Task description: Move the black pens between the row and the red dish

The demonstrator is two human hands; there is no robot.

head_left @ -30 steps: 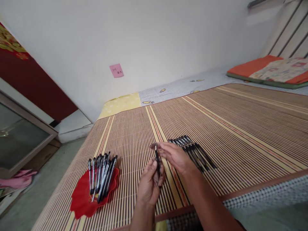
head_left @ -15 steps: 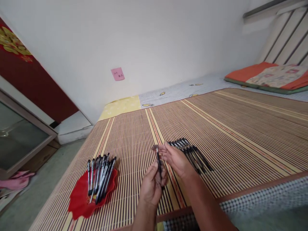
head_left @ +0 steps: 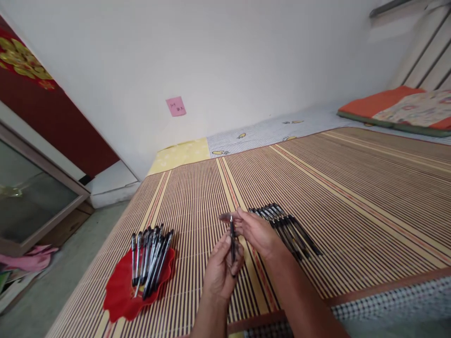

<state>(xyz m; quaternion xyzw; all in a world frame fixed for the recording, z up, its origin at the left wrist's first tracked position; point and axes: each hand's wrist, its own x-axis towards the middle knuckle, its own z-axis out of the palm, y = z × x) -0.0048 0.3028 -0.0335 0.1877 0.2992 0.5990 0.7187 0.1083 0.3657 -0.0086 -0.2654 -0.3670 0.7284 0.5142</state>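
My left hand [head_left: 220, 270] is closed around a black pen [head_left: 232, 241], which stands nearly upright with its pale tip pointing away from me. Close by on the right, my right hand [head_left: 259, 232] has its fingers stretched out flat behind the pen's tip; whether they touch it I cannot tell. The far fingertips of that hand look dark. Several black pens [head_left: 298, 230] lie side by side in a row on the mat, just right of my right hand. To the left, several capped pens with clear barrels [head_left: 151, 260] rest on a red scalloped dish [head_left: 118, 291].
A striped bamboo mat [head_left: 193, 197] covers the bed, with its front edge near my forearms. Folded orange and floral bedding [head_left: 373, 105] lies at the back right. The white wall bears a pink note [head_left: 175, 106]. A glass-panelled door [head_left: 31, 188] stands on the left.
The whole view has shifted slightly, so the dish, mat and pen row appear a little further right. Both hands keep nearly the same pose around the pen.
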